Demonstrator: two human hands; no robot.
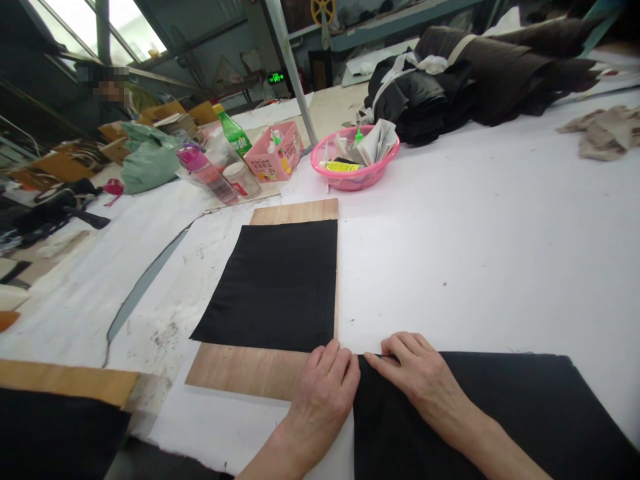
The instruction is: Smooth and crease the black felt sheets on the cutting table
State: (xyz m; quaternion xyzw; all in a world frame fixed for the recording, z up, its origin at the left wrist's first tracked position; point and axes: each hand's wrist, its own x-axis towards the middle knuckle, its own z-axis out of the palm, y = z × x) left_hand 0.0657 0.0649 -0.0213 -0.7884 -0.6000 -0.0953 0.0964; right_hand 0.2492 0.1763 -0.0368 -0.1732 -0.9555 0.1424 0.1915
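A black fabric piece [280, 287] lies flat on a wooden board [245, 370], whose ends stick out beyond it. My left hand [325, 397] is closed at the near right corner of this piece, its fingers bent and pressed together. Its thumb and whatever it grips are hidden. Just right of it, a second black fabric piece or stack [505, 400] is spread on the white-covered table [480, 267]. My right hand [425, 377] has its fingers curled over the far edge of that second fabric, close to its left corner, and pinches it there.
A pink basket [365, 175] with small items stands beyond the board. Left of it are a pink box [275, 157], a green bottle [234, 132] and a jar [243, 180]. Dark fabric bundles [475, 73] lie at the back right. A person [113, 93] is at far left.
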